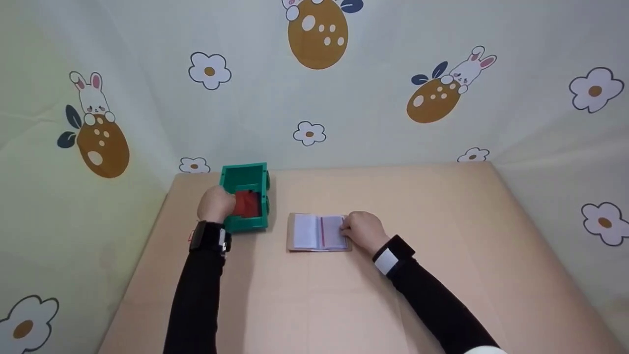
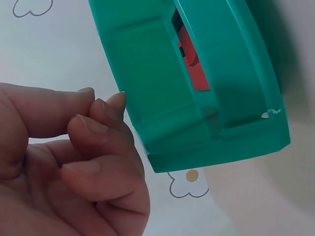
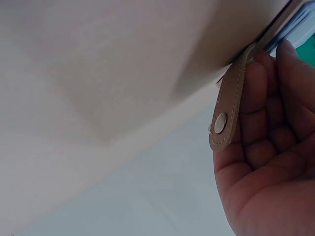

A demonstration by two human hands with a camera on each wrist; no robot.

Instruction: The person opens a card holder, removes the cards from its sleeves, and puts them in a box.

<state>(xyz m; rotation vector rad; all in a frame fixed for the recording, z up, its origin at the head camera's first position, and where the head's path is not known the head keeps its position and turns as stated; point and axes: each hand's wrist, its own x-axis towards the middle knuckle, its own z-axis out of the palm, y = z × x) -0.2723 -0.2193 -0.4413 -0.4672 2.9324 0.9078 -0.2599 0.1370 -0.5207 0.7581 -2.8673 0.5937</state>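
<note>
A small brown card holder (image 1: 305,233) lies open on the table, with pale sleeves and a red line down the right one. My right hand (image 1: 366,230) pinches its right edge; in the right wrist view, the snap strap (image 3: 229,105) hangs along the curled fingers. To the left stands a green bin (image 1: 245,223) holding a red piece (image 1: 247,204). My left hand (image 1: 216,203) is at the bin's left rim. Its fingers (image 2: 106,140) are curled, thumb and forefinger tips close together, and nothing shows between them.
The tan table (image 1: 417,206) meets a pale curtain (image 1: 373,108) printed with rabbits and flowers at its back and sides. The bin stands near the table's back left corner. Each wrist wears a black band (image 1: 210,237).
</note>
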